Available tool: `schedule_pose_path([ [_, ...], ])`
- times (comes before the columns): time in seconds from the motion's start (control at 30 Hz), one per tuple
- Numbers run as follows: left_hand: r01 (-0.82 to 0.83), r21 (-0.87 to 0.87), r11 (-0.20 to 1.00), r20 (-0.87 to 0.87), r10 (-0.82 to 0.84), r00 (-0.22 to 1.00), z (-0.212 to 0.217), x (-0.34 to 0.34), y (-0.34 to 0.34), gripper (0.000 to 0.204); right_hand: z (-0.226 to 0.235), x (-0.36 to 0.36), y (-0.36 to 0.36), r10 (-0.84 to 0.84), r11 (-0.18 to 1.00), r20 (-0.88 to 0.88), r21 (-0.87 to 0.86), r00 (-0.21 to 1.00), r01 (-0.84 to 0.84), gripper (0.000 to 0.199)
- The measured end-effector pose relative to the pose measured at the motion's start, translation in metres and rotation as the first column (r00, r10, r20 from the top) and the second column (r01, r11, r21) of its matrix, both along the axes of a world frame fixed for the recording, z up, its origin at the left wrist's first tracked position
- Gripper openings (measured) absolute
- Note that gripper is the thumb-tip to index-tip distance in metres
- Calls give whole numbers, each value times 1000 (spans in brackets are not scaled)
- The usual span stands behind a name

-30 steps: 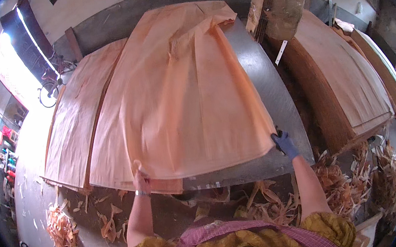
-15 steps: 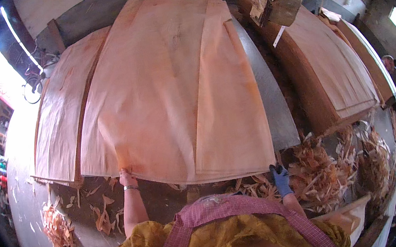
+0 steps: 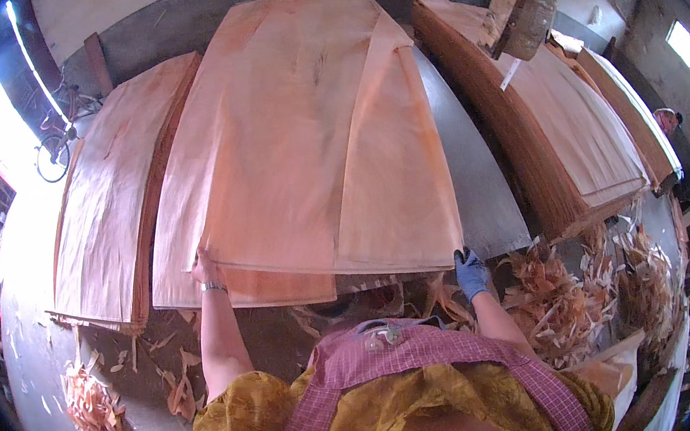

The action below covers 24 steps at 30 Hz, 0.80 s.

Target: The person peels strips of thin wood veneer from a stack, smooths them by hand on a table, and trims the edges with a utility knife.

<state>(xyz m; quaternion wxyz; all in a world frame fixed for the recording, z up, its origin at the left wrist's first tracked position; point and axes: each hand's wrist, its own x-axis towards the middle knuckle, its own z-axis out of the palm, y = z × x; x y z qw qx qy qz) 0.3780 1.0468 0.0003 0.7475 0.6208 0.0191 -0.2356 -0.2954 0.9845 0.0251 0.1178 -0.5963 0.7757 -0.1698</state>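
A large, thin reddish-tan wood veneer sheet spans the middle, its near edge raised between my hands. My left hand, bare with a band at the wrist, pinches its near left corner. At the near right corner, my right hand grips the edge in a blue glove with dark fingertips. A narrower veneer strip lies along the sheet's right side. Beneath the raised edge, another veneer sheet shows at the lower left. A smooth grey surface is exposed to the right.
Veneer stacks stand on the left and right. A wooden post wrapped in clear material hangs over the right stack. Shavings pile up at right and left. A bicycle stands far left, and a person far right.
Both hands have lifted the sheet's near edge and shifted it away from me. The left corner has moved inward, uncovering the veneer below. My right hand has moved slightly left.
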Motion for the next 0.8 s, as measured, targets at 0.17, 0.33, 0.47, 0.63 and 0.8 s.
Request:
schedule_pose_path([
  [0.17,-68,-20,998,48,69,996,5,26,-23,27,11,35,-15,17,997,28,79,999,-19,49],
  [0.33,-41,-30,999,9,42,999,-37,64,18,26,-8,39,8,84,995,-65,-44,994,-87,41],
  [0.47,85,-72,994,-76,-91,993,-52,47,41,29,-11,21,16,73,997,-92,-9,993,-74,42],
  [0.63,57,75,996,-195,-41,980,-7,8,4,29,0,15,-1,29,1000,-84,-8,996,-30,43],
  [0.8,21,-156,987,11,-20,1000,-32,102,18,34,18,65,-12,90,993,42,-81,995,-87,49],
])
